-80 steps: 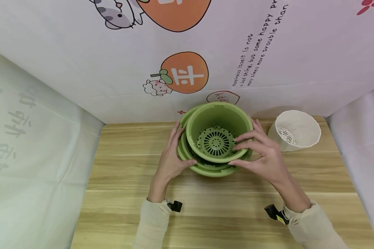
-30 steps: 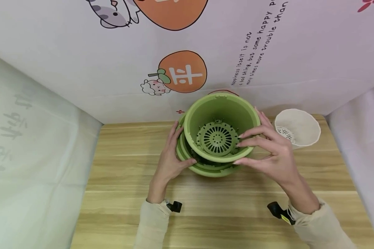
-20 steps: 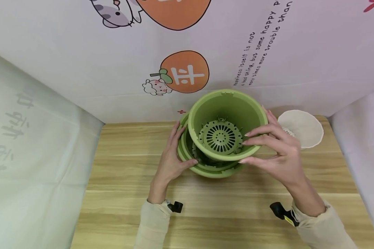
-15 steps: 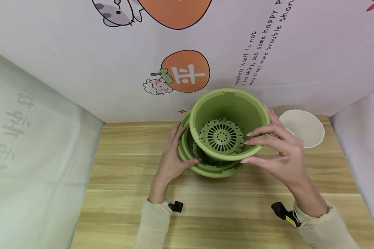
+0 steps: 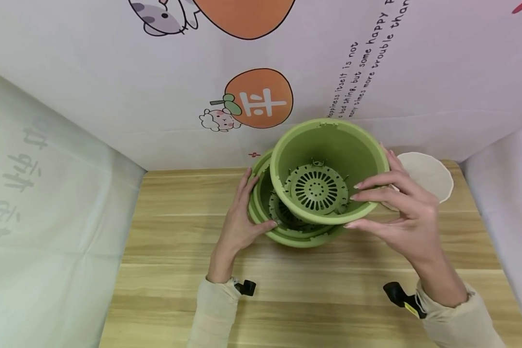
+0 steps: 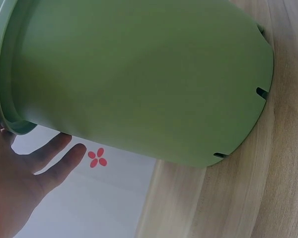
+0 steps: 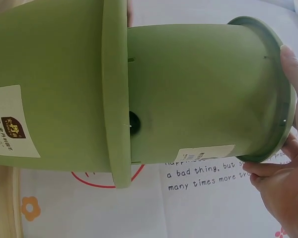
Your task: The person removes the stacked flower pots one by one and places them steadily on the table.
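In the head view, my right hand [image 5: 404,212] pinches the rim of a green plastic flowerpot [image 5: 330,140], fingers inside and thumb outside. This pot has a slotted base and is raised partway out of the nested green flowerpots [image 5: 300,243] below, tilted toward me. My left hand [image 5: 239,217] grips the nested pots' rims from the left, thumb at the near side. In the right wrist view, the raised flowerpot [image 7: 203,89] emerges from the larger labelled flowerpot [image 7: 49,84], its lower end hidden inside. The outer pot's side [image 6: 139,84] fills the left wrist view.
A white pot [image 5: 430,179] with a perforated base stands at the back right, partly hidden by my right hand. The wooden table [image 5: 313,299] meets a printed cloth wall [image 5: 178,96] just behind the pots. Pale cloth sides [image 5: 61,217] flank the table.
My right hand has lifted the inner flowerpot upward and to the right, uncovering more of the nested pots' inside. My left hand has stayed on the nested pots.
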Motion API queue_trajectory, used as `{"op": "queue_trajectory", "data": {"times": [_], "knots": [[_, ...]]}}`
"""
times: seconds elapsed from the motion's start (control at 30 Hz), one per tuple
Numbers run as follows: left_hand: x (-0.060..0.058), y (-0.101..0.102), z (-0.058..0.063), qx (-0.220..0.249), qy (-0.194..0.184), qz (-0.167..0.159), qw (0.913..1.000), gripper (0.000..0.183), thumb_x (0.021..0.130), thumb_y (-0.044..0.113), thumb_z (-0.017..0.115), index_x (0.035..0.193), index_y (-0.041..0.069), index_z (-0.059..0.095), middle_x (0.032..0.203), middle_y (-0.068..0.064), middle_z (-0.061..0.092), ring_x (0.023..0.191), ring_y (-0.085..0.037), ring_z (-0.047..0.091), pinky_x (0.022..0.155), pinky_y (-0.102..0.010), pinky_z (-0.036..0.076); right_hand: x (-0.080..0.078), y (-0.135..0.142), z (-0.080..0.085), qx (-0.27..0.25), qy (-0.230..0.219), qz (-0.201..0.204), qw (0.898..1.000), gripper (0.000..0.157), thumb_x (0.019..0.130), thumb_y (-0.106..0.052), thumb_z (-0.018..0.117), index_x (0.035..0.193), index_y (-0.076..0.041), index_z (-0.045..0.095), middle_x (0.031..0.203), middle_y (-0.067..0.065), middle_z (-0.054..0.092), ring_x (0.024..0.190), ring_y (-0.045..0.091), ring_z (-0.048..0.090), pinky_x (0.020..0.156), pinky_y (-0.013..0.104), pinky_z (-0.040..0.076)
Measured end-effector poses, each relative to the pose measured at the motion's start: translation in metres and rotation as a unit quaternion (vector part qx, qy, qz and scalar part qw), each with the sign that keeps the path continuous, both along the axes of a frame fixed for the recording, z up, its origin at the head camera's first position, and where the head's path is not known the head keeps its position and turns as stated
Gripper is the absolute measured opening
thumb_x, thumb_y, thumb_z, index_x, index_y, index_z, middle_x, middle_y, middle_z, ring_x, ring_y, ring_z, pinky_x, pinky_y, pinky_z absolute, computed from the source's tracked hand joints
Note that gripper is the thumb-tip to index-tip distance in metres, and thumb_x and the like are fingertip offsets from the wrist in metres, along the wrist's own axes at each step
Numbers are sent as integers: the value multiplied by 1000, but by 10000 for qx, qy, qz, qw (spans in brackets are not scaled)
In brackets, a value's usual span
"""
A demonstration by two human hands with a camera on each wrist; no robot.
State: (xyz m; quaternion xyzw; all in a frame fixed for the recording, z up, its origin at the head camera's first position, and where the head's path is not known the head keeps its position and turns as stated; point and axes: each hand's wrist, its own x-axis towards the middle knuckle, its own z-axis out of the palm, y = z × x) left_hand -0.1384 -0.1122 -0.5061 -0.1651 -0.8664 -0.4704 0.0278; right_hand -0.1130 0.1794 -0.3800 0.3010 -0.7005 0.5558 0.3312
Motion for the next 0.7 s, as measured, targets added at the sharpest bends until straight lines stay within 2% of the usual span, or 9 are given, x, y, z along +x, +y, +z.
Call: {"op": "queue_trajectory", "data": {"times": [0.17, 0.27, 0.5, 0.6, 0.7], "knots": [[0, 1, -1, -66, 1, 33, 10000, 115, 68, 80, 69, 158, 26, 23, 166, 14, 1, 150, -23, 17, 108, -65, 30, 0, 0, 1, -164, 67, 50, 9998, 49, 66, -38, 90, 69, 8, 72, 81, 20, 69, 124, 48, 53, 116, 63, 23], [0, 2, -1, -75, 22, 61, 10000, 117, 66, 87, 61, 158, 25, 23, 166, 14, 1, 150, -25, 18, 107, -66, 31, 1, 1, 4, -314, 119, 113, 9994, 48, 66, -35, 91, 69, 9, 71, 81, 20, 69, 121, 44, 56, 116, 63, 23], [-1, 6, 0, -65, -11, -1, 10000, 117, 68, 87, 60, 159, 25, 22, 166, 15, 1, 149, -26, 20, 107, -66, 32, 4, 7, 9, -398, 118, 151, 9990, 50, 65, -31, 92, 67, 12, 69, 82, 21, 69, 121, 44, 57, 116, 62, 23], [-1, 4, 1, -63, -94, 16, 9999, 115, 68, 80, 68, 159, 26, 22, 166, 16, 0, 148, -29, 21, 106, -68, 31, 4, 8, 9, -405, 38, 259, 9988, 49, 65, -29, 92, 68, 13, 69, 83, 22, 69, 124, 47, 53, 116, 62, 23], [-1, 2, 1, -117, -142, 45, 9998, 113, 68, 67, 78, 159, 27, 22, 165, 18, 0, 147, -31, 23, 105, -69, 32, 4, 9, 8, -401, 38, 272, 9988, 48, 65, -29, 92, 69, 13, 69, 83, 22, 69, 123, 46, 54, 116, 62, 23]]}}
